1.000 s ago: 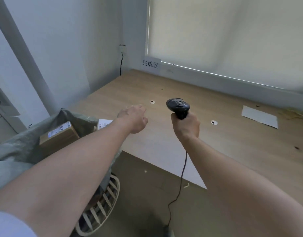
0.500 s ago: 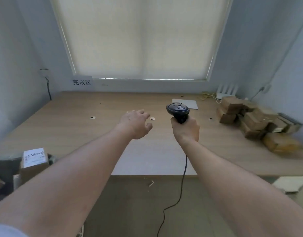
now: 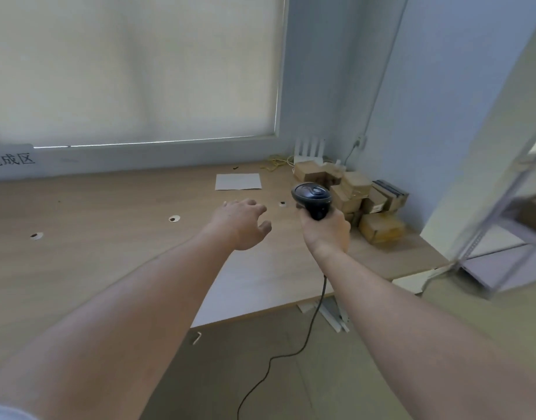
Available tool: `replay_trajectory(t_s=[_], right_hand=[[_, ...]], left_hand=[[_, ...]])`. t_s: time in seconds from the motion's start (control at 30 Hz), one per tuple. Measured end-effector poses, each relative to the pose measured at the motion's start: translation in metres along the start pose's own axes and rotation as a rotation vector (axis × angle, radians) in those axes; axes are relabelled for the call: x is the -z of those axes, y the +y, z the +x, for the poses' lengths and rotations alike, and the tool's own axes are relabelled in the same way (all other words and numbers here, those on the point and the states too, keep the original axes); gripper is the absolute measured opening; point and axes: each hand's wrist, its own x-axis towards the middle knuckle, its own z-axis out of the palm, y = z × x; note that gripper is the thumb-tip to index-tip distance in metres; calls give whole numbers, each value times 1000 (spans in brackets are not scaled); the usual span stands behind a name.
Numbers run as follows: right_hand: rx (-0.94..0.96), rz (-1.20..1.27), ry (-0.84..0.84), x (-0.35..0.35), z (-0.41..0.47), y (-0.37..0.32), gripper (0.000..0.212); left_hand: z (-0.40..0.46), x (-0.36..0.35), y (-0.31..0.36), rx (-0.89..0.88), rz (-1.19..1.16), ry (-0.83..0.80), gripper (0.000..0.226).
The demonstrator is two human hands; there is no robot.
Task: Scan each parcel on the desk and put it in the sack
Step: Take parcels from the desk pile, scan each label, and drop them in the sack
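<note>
A heap of brown cardboard parcels lies at the desk's far right corner. My right hand grips the handle of a black barcode scanner, held upright above the desk just left of the heap, its cable hanging to the floor. My left hand hovers over the wooden desk with loosely spread fingers and holds nothing. The sack is out of view.
A white sheet of paper lies near the back of the desk. A white router stands by the wall behind the parcels. A metal shelf frame stands to the right of the desk.
My view has swung right: the sack with its parcels has left the frame and the parcel heap is now near the scanner. Both hands keep their pose.
</note>
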Motion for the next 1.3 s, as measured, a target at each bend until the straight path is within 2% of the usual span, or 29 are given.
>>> replay_trajectory(t_s=[0.17, 0.6, 0.9, 1.07, 1.3], right_hand=[[-43, -1, 67, 24, 52, 30, 27], [-224, 24, 261, 21, 210, 82, 15], [-355, 4, 357, 53, 297, 148, 19], [-427, 18, 338, 78, 360, 203, 23], [-436, 2, 207, 112, 458, 275, 20]], left_hand=[[64, -11, 46, -89, -10, -29, 59], [269, -53, 108, -362, -7, -82, 52], [365, -84, 190, -510, -28, -136, 45], [423, -113, 249, -513, -25, -172, 46], [499, -160, 333, -397, -25, -274, 52]])
